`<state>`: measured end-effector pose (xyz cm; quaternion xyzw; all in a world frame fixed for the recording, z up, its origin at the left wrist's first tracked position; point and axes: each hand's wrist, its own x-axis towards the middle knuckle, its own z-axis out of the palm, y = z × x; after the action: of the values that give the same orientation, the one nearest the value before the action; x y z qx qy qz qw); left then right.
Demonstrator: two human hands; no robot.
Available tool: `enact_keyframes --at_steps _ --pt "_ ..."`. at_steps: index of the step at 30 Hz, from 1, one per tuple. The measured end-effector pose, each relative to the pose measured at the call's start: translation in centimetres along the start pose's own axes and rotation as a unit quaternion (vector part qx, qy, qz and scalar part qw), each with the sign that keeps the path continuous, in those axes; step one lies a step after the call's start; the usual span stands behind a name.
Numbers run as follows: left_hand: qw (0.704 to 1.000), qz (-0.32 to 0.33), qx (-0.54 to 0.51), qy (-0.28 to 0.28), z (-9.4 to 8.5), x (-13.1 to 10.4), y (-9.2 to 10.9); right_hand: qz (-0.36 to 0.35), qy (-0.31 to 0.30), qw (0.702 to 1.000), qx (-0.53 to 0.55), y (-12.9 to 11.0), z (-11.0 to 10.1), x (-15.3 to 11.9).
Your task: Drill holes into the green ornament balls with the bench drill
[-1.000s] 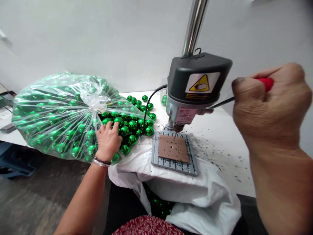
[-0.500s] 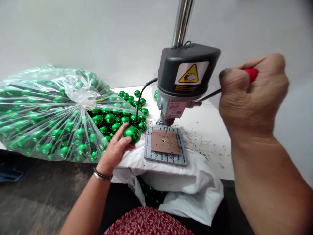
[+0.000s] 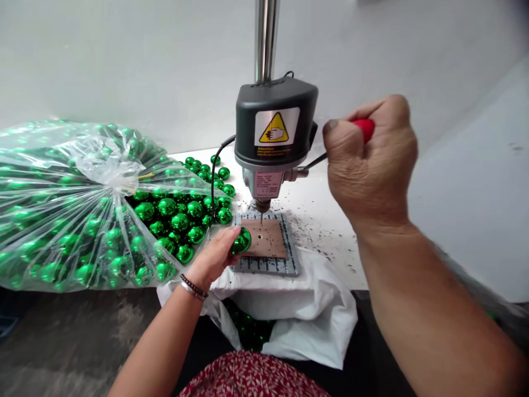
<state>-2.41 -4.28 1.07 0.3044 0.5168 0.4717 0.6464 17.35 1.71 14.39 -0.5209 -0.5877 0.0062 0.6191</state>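
Between the thumb and fingers of my left hand (image 3: 219, 251) is a shiny green ball ornament (image 3: 242, 241), held over the left edge of a brown board (image 3: 270, 242). The board has a small hole and lies on the grey slotted base (image 3: 292, 264) of a drill press (image 3: 276, 118). Above the board hangs the thin drill bit (image 3: 262, 219), apart from the ball. My right hand (image 3: 374, 165) is wrapped round the red knob (image 3: 365, 130) of the feed lever, up at the right of the machine.
A large clear plastic bag (image 3: 61, 220) of green balls fills the left of the white table (image 3: 326, 220). Loose green balls (image 3: 224, 173) lie beside it. Dark shavings are scattered round the base. At the front edge, a white sack (image 3: 314, 325) hangs with more green balls inside.
My left hand has carried the ball rightward from beside the pile to over the board's edge. The right hand stays on the lever knob. The whole view has shifted.
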Motion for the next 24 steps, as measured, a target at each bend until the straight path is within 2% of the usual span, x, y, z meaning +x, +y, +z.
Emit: enact_keyframes --at_steps 3,7,10,13,16,19,24 --pt "0.998 -0.034 -0.044 -0.012 -0.2 0.1 -0.1 -0.017 -0.002 1.000 0.012 0.4 0.0 0.0" --pt "0.999 -0.021 -0.033 -0.025 -0.2 0.1 -0.1 -0.051 0.000 0.998 0.025 0.7 0.0 0.1" --pt "0.994 0.073 0.064 0.043 -0.2 1.1 -0.4 -0.032 -0.010 0.999 0.027 0.4 0.0 0.1" --pt "0.952 0.164 0.241 0.096 0.0 2.6 -1.0 -0.015 -0.013 0.999 0.032 -0.1 -0.1 0.1" --pt "0.924 0.178 0.328 0.086 0.4 3.9 -1.5 -0.011 -0.013 0.999 0.036 -0.3 -0.2 0.1" --pt "0.915 0.183 0.353 0.068 1.1 4.5 -1.8 -0.009 -0.018 0.999 0.048 -0.3 -0.3 0.1" --pt "0.905 0.172 0.383 0.068 1.6 4.8 -1.8 -0.012 -0.031 0.998 0.058 -0.5 -0.3 0.1"
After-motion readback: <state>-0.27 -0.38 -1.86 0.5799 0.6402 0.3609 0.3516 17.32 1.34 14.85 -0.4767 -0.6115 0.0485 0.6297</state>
